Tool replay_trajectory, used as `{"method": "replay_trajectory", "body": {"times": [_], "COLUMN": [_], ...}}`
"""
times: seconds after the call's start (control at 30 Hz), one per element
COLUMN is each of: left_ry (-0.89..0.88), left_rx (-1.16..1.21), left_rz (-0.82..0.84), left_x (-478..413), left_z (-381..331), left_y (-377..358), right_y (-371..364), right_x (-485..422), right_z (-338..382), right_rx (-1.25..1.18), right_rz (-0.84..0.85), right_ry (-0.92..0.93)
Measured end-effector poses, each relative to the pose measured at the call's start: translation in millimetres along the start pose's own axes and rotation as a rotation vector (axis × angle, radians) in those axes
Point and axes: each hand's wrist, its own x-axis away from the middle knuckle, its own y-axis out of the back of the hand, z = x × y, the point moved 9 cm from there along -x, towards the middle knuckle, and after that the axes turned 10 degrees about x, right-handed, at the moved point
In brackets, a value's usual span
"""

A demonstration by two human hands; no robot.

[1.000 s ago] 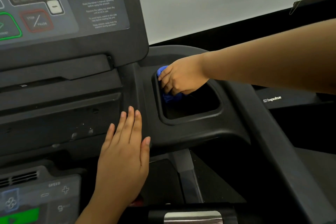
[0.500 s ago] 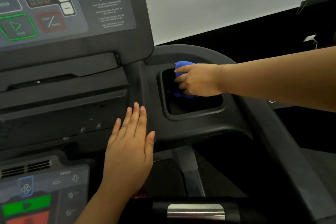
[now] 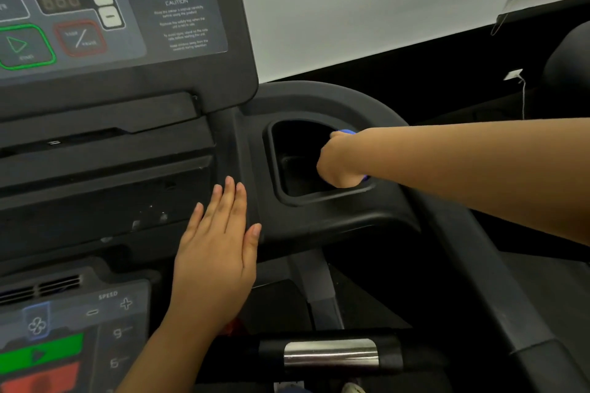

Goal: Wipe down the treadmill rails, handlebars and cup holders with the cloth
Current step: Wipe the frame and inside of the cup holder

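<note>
At the black plastic cup holder's [image 3: 277, 169] right edge, the right hand [image 3: 340, 163] clutches and largely hides a blue cloth [image 3: 347, 132]; the left hand [image 3: 220, 252] lies flat on the black console [image 3: 95, 201].

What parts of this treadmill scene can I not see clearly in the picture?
Blue cloth: head view, the right hand covers nearly all of it; only two small edges show.
Cup holder floor: head view, the hand hides its right part.
Warning label: head view, print too small and blurred to read.
Lower control panel: head view, cut off by the left and bottom edges.
</note>
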Motion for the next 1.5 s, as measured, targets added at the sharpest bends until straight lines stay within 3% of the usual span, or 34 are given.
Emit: {"method": "replay_trajectory", "body": {"times": [0.17,0.4,0.53,0.63,0.73,0.8,0.87,0.97,1.23,1.3,1.5], "left_ry": [0.004,-0.001,0.006,0.004,0.003,0.001,0.003,-0.001,0.012,0.015,0.013], "left_rx": [0.014,0.014,0.003,-0.02,-0.026,-0.032,-0.039,-0.028,-0.032,-0.039,-0.053], "left_rz": [-0.017,-0.016,-0.03,-0.021,-0.005,0.003,0.012,0.014,0.01,0.014,0.0], "left_x": [-1,-2,-1,-2,-3,-3,-4,-2,-3,-3,-3], "left_z": [-1,-1,-2,-2,-1,0,0,-1,-1,-1,-3], "left_y": [1,1,1,-1,-2,-2,-2,-1,-2,-2,-1], "right_y": [-2,3,7,5,-7,-18,-16,12,21,15,15], "right_x": [-1,13,12,5,-5,-6,9,15,-18,-20,-9], "right_z": [-5,-4,-9,-6,-9,-24,-36,-36,-8,-3,-1], "right_rx": [-0.442,-0.738,-1.347,-1.657,-2.09,-2.285,-2.081,-1.599,-1.101,-1.06,-1.182], "right_rz": [0.22,0.326,0.123,0.101,0.052,-0.163,-0.385,-0.536,-0.235,-0.156,-0.205], "right_ry": [-0.038,-0.066,-0.121,-0.099,-0.281,-0.533,-0.771,-0.747,-0.351,-0.258,-0.19]}}
